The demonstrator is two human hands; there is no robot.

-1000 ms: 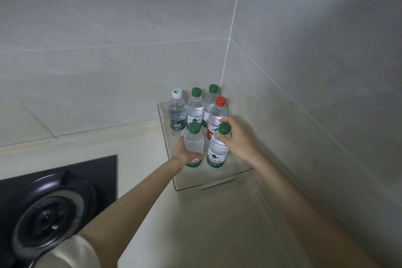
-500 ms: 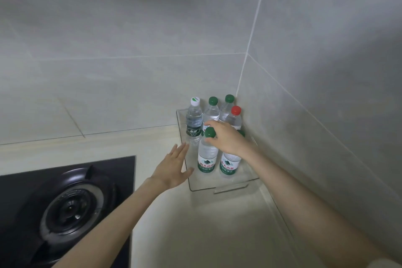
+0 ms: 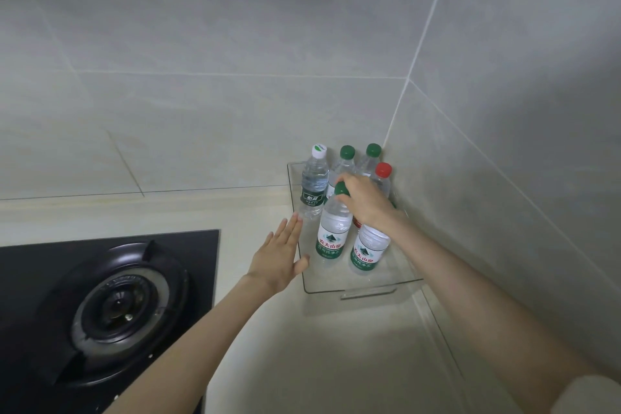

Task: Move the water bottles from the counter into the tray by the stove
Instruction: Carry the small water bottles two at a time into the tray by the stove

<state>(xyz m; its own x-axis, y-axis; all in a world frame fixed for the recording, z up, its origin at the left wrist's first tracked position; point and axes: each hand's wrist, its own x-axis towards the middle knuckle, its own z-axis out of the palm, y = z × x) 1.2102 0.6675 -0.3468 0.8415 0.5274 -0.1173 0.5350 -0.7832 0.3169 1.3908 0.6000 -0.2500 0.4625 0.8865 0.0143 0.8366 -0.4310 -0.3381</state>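
A clear plastic tray sits in the counter corner and holds several water bottles. At the back stand a white-capped bottle, two green-capped bottles and a red-capped bottle. Two green-labelled bottles stand in front. My right hand reaches over them, fingertips pinching the green cap of the front-left bottle; its palm hides the cap of the front-right bottle. My left hand is flat with fingers spread, just left of the tray's side wall and holding nothing.
A black gas stove with a round burner lies to the left of the tray. Tiled walls close the corner behind and to the right. Pale counter stretches in front of the tray.
My left hand let go of the front-left bottle and drew back to the tray's left side. My right hand moved from the front-right bottle's cap across to the front-left cap.
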